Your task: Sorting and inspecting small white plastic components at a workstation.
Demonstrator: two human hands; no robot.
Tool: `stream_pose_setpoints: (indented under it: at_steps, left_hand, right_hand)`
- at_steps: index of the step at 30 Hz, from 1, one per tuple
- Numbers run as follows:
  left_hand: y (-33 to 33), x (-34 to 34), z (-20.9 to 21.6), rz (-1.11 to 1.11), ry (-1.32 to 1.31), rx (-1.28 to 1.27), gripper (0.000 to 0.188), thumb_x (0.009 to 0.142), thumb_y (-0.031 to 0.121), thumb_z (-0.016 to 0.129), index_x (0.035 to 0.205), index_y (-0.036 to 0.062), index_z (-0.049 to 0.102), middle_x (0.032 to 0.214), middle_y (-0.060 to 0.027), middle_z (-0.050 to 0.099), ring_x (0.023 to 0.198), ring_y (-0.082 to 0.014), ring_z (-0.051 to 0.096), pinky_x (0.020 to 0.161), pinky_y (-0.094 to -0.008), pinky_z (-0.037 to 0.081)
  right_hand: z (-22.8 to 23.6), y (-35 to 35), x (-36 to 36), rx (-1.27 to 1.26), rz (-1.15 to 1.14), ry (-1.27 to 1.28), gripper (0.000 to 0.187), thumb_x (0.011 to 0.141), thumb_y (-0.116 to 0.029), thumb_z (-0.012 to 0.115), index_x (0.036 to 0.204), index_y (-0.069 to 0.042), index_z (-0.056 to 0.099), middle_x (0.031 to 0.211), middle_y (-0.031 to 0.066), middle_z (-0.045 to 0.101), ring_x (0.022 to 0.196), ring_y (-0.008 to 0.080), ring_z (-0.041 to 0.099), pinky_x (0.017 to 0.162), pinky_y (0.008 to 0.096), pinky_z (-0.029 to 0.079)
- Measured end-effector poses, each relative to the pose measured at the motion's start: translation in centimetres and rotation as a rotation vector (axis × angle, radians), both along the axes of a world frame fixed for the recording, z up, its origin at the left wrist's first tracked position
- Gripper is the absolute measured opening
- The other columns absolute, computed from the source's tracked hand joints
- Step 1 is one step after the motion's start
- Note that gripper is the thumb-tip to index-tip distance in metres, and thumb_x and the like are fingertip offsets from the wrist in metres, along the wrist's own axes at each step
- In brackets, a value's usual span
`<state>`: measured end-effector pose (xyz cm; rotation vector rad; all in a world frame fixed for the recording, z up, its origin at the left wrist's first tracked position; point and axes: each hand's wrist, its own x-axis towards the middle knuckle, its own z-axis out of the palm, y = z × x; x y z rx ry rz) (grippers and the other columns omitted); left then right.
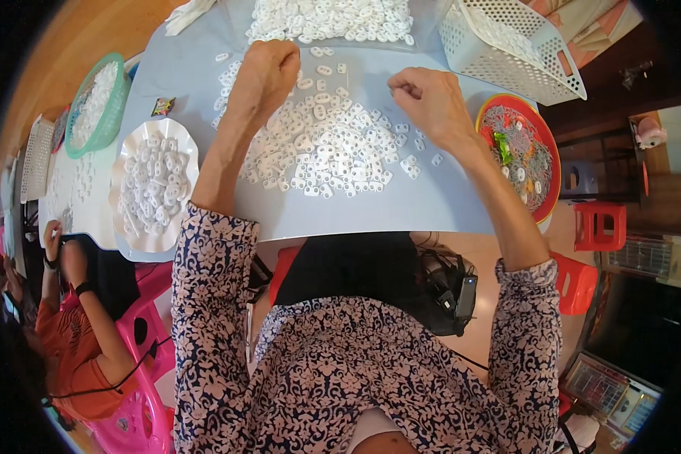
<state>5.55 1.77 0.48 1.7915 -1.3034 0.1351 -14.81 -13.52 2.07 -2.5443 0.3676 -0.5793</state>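
A heap of small white plastic pieces [321,147] lies on the pale blue table [356,212] in front of me. My left hand [268,72] is curled into a loose fist over the heap's far left side, knuckles up; what it holds is hidden. My right hand [424,98] hovers over the heap's right edge with fingertips pinched together, seemingly on a small white piece. A second, larger pile of white pieces [333,19] lies farther back.
A white scalloped plate [153,185] of white pieces sits at left, with a green basket [94,106] beyond it. A white perforated basket [514,45] lies tipped at back right. A red bowl [522,147] holds grey scraps. Another person [72,333] sits at lower left.
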Motion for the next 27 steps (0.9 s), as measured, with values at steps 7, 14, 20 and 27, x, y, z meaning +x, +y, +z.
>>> stream_pose_setpoints:
  at_steps: [7, 14, 20, 27]
  left_hand:
    - [0.0, -0.1, -0.3, -0.010, -0.243, 0.131, 0.010, 0.080, 0.005, 0.053, 0.079, -0.0031, 0.059, 0.069, -0.0181, 0.054, 0.068, -0.0326, 0.050, 0.067, -0.0380, 0.042]
    - [-1.1, -0.8, -0.3, -0.047, -0.240, 0.103, 0.010, 0.080, 0.003, 0.055, 0.085, -0.0015, 0.062, 0.075, -0.0148, 0.059, 0.081, -0.0312, 0.054, 0.076, -0.0379, 0.043]
    - [-4.4, -1.5, 0.0, -0.096, -0.398, 0.186, 0.010, 0.078, 0.006, 0.055, 0.075, -0.0021, 0.060, 0.075, -0.0150, 0.060, 0.081, -0.0322, 0.054, 0.075, -0.0410, 0.046]
    - [-4.8, -1.3, -1.0, -0.096, -0.401, 0.392, 0.009, 0.075, 0.007, 0.062, 0.077, -0.0004, 0.058, 0.078, -0.0146, 0.057, 0.086, -0.0338, 0.050, 0.076, -0.0397, 0.044]
  right_hand:
    - [-0.9, 2.8, 3.2, 0.270, -0.061, -0.105, 0.016, 0.077, -0.006, 0.059, 0.090, -0.001, 0.067, 0.077, 0.0153, 0.067, 0.069, 0.0278, 0.065, 0.065, 0.0338, 0.051]
    - [-3.3, 1.2, 3.8, 0.297, -0.103, -0.337, 0.014, 0.078, 0.001, 0.060, 0.091, 0.000, 0.066, 0.079, 0.0141, 0.067, 0.065, 0.0207, 0.064, 0.060, 0.0300, 0.050]
    - [-2.9, 1.3, 3.6, 0.393, -0.084, -0.373, 0.011, 0.077, 0.001, 0.064, 0.089, 0.001, 0.064, 0.078, 0.0113, 0.066, 0.061, 0.0148, 0.062, 0.058, 0.0273, 0.049]
    - [-2.6, 1.2, 3.5, 0.334, -0.089, -0.442, 0.009, 0.077, -0.001, 0.066, 0.082, 0.001, 0.060, 0.071, 0.0086, 0.064, 0.059, 0.0123, 0.058, 0.057, 0.0253, 0.048]
